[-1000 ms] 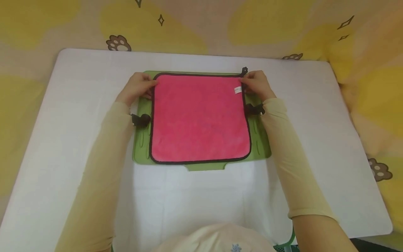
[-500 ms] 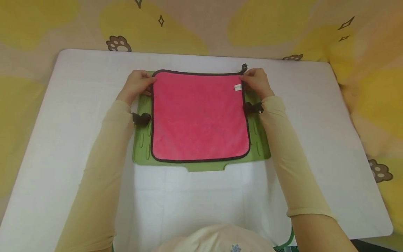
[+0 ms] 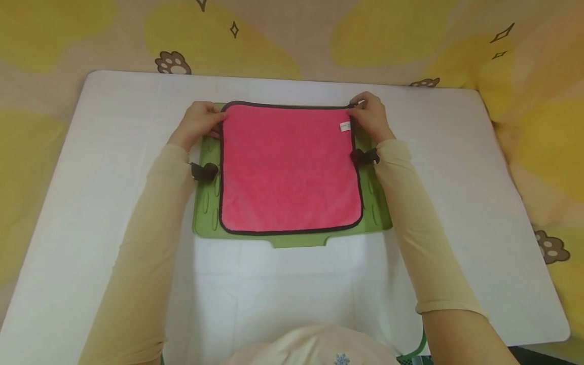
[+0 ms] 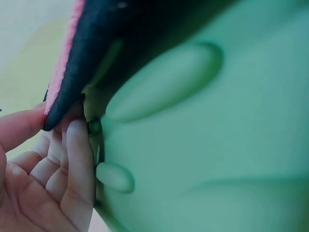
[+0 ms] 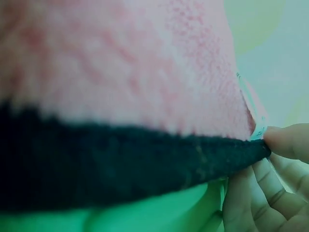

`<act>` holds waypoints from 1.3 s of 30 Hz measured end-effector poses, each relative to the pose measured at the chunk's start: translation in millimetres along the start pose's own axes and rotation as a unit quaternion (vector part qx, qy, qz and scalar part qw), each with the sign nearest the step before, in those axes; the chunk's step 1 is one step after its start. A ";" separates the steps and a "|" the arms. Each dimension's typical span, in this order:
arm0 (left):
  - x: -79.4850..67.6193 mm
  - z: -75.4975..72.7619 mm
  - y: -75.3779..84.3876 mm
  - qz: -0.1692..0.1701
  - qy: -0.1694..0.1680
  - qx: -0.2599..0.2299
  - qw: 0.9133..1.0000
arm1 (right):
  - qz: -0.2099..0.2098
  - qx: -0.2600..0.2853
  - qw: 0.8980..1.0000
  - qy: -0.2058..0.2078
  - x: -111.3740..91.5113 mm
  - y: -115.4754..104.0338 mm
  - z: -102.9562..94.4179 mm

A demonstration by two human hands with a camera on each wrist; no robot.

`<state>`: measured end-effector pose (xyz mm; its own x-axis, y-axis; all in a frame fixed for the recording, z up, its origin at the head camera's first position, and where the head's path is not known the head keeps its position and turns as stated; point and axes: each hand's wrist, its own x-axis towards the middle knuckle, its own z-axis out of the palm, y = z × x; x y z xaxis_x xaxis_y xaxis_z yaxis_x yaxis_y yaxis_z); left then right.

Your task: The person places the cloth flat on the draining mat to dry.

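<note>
A square pink cloth with black edging is spread over a green plastic board with raised oval bumps. My left hand pinches the cloth's far left corner between thumb and fingers; the left wrist view shows the thumb on the pink side and the fingers behind the black edge. At the far right corner, close to a small white label, my right hand pinches the edging. In the right wrist view the cloth hangs above the green surface there. The hanging loop is mostly hidden by the right fingers.
The board lies on a white table. Behind the table hangs a yellow patterned curtain. A tab juts from the board's near edge, and dark cameras sit at the wrists.
Both hands have raised the cloth's far edge slightly, and its near edge has shifted a little away from me. The right fingers have lifted and now cover the black loop.
</note>
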<state>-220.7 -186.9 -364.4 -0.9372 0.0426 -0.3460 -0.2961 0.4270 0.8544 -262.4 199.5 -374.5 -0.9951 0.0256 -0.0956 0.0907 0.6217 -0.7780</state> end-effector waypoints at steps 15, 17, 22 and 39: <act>-2.9 -0.6 0.3 0.008 -0.009 -0.016 1.000 | -0.027 -0.124 0.991 -0.050 -3.2 -5.9 -7.9; -3.7 -0.9 0.6 0.013 -0.011 -0.019 1.000 | -0.036 -0.114 0.991 -0.058 -3.4 -6.5 -9.0; -4.6 -2.2 0.4 0.018 -0.013 -0.038 0.999 | -0.035 -0.050 0.995 -0.082 -3.3 -6.3 -13.5; -4.5 -0.6 -1.5 0.003 -0.001 -0.053 0.999 | 0.030 0.130 0.990 -0.040 0.9 7.9 -1.8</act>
<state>-216.2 -188.2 -363.9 -0.9389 0.0463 -0.3410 -0.3079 0.3294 0.8925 -262.7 205.9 -379.7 -0.9823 -0.0124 -0.1868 0.1666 0.3978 -0.9022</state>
